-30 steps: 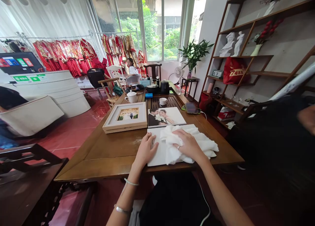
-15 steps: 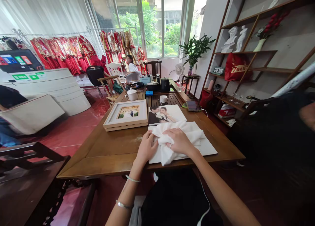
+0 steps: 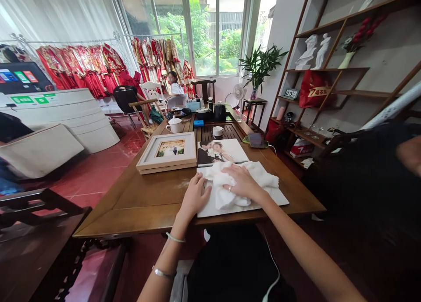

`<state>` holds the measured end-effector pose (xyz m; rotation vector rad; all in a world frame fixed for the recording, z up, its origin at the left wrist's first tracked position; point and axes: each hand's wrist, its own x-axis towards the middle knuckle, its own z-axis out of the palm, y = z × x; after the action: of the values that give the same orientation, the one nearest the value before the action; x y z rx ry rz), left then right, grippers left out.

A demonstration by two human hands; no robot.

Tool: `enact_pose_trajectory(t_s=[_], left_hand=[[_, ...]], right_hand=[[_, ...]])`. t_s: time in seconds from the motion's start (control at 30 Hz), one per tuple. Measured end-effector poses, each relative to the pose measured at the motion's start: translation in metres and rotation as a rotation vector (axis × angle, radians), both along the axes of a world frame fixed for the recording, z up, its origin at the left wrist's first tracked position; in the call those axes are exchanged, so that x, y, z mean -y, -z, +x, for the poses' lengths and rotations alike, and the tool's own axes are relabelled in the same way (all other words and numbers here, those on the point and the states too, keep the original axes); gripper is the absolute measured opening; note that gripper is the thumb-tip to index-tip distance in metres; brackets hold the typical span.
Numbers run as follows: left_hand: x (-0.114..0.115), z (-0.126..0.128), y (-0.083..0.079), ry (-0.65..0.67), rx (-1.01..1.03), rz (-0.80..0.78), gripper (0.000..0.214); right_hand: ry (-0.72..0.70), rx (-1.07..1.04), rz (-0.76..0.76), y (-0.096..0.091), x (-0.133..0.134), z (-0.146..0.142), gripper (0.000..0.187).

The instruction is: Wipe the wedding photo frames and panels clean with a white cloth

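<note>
A flat white panel (image 3: 210,210) lies on the wooden table in front of me, mostly covered by a crumpled white cloth (image 3: 266,180). My right hand (image 3: 241,181) is closed over the cloth and presses it against the panel. At the panel's left edge rests my left hand (image 3: 196,194), its fingers extended and thumb apart. Just beyond the panel is a photo print (image 3: 232,152) of a couple. To its left, a pale framed picture (image 3: 169,151) sits stacked on what looks like another frame.
On the wooden table (image 3: 138,205), farther back, stand a white lidded mug (image 3: 174,125), a small white cup (image 3: 217,131) and a phone (image 3: 258,140) with a cable. A dark chair (image 3: 39,240) is at left; shelves (image 3: 329,91) line the right. A person (image 3: 176,87) sits near the window.
My right hand has shifted slightly up and to the right with the cloth, which has bunched into a different shape. My left hand has stayed at the panel's edge.
</note>
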<state>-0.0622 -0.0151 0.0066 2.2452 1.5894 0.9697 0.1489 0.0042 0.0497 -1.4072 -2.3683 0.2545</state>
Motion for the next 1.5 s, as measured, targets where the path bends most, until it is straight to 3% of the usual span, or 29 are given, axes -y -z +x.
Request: enact_pose_trajectory(t_s=[0.1, 0.2, 0.5, 0.6, 0.73, 0.87, 1.03, 1.17, 1.33, 1.5], left_hand=[[-0.001, 0.0, 0.001, 0.001, 0.001, 0.001, 0.028], [-0.001, 0.0, 0.001, 0.008, -0.015, -0.007, 0.028], [-0.003, -0.002, 0.004, 0.036, -0.005, -0.031, 0.035], [-0.004, -0.002, 0.005, 0.028, 0.026, -0.062, 0.036], [-0.003, -0.002, 0.003, -0.009, 0.099, -0.049, 0.041], [-0.002, -0.002, 0.002, -0.027, 0.204, -0.004, 0.041], [-0.005, -0.004, 0.004, -0.106, 0.355, 0.033, 0.046], [-0.007, -0.004, 0.006, -0.112, 0.423, 0.043, 0.051], [-0.006, -0.002, 0.002, -0.143, 0.516, -0.006, 0.065], [-0.004, 0.0, -0.006, -0.024, 0.552, -0.13, 0.058]], right_hand=[[0.044, 0.047, -0.007, -0.003, -0.014, -0.016, 0.052], [0.042, 0.07, 0.007, -0.003, -0.011, -0.026, 0.048], [-0.204, -0.024, 0.03, 0.007, 0.049, -0.006, 0.049], [-0.218, -0.025, -0.009, 0.004, 0.057, -0.001, 0.052], [-0.09, 0.037, -0.079, -0.008, 0.035, -0.014, 0.064], [0.026, 0.174, -0.112, -0.019, 0.0, -0.045, 0.058], [0.023, 0.225, -0.102, -0.024, -0.016, -0.077, 0.053], [-0.008, 0.223, -0.07, -0.024, -0.002, -0.084, 0.047], [-0.101, 0.179, 0.005, -0.018, 0.034, -0.07, 0.045], [-0.283, 0.12, 0.027, -0.015, 0.068, -0.042, 0.042]])
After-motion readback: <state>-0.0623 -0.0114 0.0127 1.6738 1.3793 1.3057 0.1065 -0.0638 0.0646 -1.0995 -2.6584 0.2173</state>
